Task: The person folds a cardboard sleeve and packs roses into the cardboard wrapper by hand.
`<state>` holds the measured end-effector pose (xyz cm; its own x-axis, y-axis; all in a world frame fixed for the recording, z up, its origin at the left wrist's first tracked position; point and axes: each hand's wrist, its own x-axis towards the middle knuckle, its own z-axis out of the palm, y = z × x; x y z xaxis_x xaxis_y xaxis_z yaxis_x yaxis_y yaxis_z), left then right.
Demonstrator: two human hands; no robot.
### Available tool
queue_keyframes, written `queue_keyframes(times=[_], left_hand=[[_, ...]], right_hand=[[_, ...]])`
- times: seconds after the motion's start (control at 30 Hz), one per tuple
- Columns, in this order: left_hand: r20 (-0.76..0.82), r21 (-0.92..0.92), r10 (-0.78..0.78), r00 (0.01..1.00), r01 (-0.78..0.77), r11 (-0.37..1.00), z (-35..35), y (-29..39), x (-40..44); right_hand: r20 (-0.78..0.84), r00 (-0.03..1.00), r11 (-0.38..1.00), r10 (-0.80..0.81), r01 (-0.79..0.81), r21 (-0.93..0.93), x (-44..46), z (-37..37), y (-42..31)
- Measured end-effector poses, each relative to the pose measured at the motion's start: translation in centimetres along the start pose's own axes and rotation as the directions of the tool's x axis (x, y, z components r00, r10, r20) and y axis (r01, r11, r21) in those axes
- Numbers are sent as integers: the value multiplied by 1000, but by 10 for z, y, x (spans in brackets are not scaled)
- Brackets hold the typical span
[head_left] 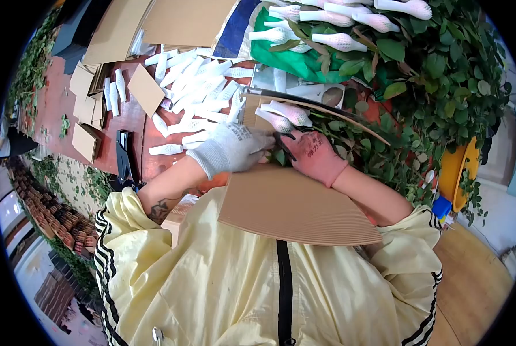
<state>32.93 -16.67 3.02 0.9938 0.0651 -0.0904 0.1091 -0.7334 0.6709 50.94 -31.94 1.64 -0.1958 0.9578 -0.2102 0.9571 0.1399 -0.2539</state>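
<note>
My left hand [233, 148], in a whitish knit glove, is bent inward at the near edge of a cardboard piece. Its fingertips are partly hidden, and what they pinch does not show clearly. My right hand [315, 154], in a pink glove with dark fingertips, has its fingers curled just below two netted rose buds [286, 117], around their stems. These pale pink buds in white foam nets lie side by side on cardboard [251, 109], their leafy stems running right. Closer to my body, a stack of brown corrugated cardboard sheets [295, 205] lies under my wrists.
Loose white foam nets [197, 86] are heaped beyond my left hand. A black stapler [125, 155] and small cardboard pieces [86, 141] lie farther left. More netted roses [338, 40] and dense leaves [436, 75] crowd the right, above a yellow container [468, 173].
</note>
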Motion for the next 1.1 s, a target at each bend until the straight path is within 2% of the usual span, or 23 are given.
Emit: queue_keyframes(times=[0.03,0.1,0.13,0.17,0.23,0.3,0.37,0.43,0.5,0.57,0.6,0.7,0.73,0.77,0.8,0.87,0.9,0.97,1.1], left_hand=[[78,28,-17,997,15,999,6,-2,2],[24,42,19,1000,-20,999,8,-6,-1],[43,61,21,999,-23,998,6,-3,-2],[65,80,20,998,-25,996,5,-2,-4],[55,57,-1,998,-2,998,14,-5,-5],[43,40,-11,999,10,999,14,-5,-3],[74,112,17,997,-25,993,11,-1,-4],[42,117,25,999,-30,993,15,-3,-6],[12,129,37,999,-38,991,14,-2,-7],[146,169,-33,989,8,986,6,5,-6],[141,168,-35,989,11,986,7,5,-6],[199,214,-69,978,25,976,9,5,-5],[211,215,-69,975,22,976,7,5,-4],[221,215,-71,973,22,976,7,6,-4],[222,216,-69,973,20,976,10,4,-5],[46,213,0,999,-9,977,20,0,-9],[47,213,3,999,-13,977,16,3,-8],[175,285,-45,984,-7,958,2,11,-7],[87,385,24,996,-56,921,13,0,-7]], right_hand=[[2,1000,1000,-4,4,-8,-3,-1,2],[-240,969,990,61,-29,137,-10,-5,1],[-211,972,994,105,-97,51,-9,-13,1],[-201,976,996,89,-81,49,-7,-17,-1],[1,970,964,242,-240,-112,-2,-21,-3],[1,979,971,206,-204,-126,1,-9,-4],[-154,980,974,123,-149,-169,3,-4,-4],[-149,986,968,72,-105,-230,6,7,3],[-222,973,989,57,-85,-118,12,7,5],[-254,967,989,17,-54,-136,19,4,1],[-291,957,988,-8,-37,-147,21,3,0],[-223,975,983,5,-46,-177,23,13,-1],[-226,974,993,32,-56,-102,22,11,-2],[-227,973,993,34,-59,-104,22,8,-2],[-187,981,990,51,-73,-117,20,6,-1],[-147,986,987,78,-97,-128,16,6,-1],[-142,984,989,103,-117,-91,13,6,0],[-135,983,989,127,-135,-54,11,6,1],[-148,983,993,106,-113,-37,12,6,1]])
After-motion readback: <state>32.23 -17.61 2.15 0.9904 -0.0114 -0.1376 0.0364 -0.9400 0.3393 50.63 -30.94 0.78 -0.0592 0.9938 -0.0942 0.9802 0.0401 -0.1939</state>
